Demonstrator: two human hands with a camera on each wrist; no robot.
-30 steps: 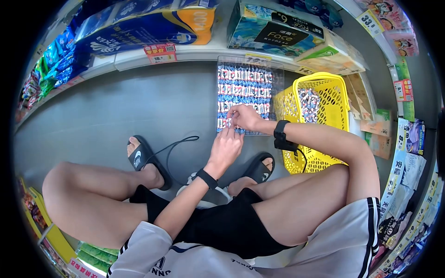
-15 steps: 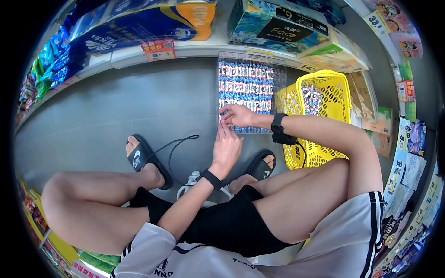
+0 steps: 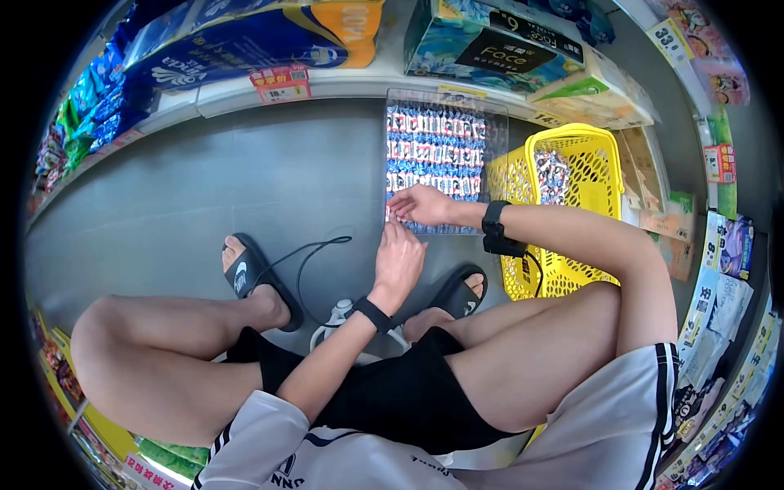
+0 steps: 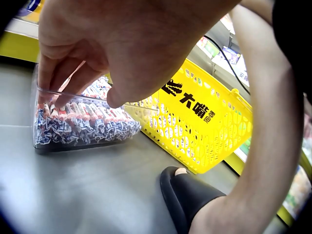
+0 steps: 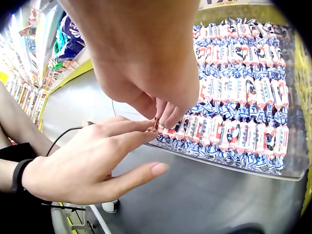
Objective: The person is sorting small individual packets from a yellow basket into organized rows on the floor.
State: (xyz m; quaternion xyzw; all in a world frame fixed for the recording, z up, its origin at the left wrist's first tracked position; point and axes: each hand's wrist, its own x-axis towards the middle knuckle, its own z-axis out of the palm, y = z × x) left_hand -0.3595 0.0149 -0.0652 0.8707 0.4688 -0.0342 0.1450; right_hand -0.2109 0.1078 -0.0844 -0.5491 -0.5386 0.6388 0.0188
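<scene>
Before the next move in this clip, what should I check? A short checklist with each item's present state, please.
1. Left hand and right hand at the same corner of the clear box: ok.
2. Right hand's grip on the corner candy: cannot tell; crowded fingertips partly hide it.
3. Front-row candies lined up side by side: ok.
4. More candies in the yellow basket beside the box: ok.
5. Box resting on the floor: ok.
6. Floor cable apart from the box: ok.
</scene>
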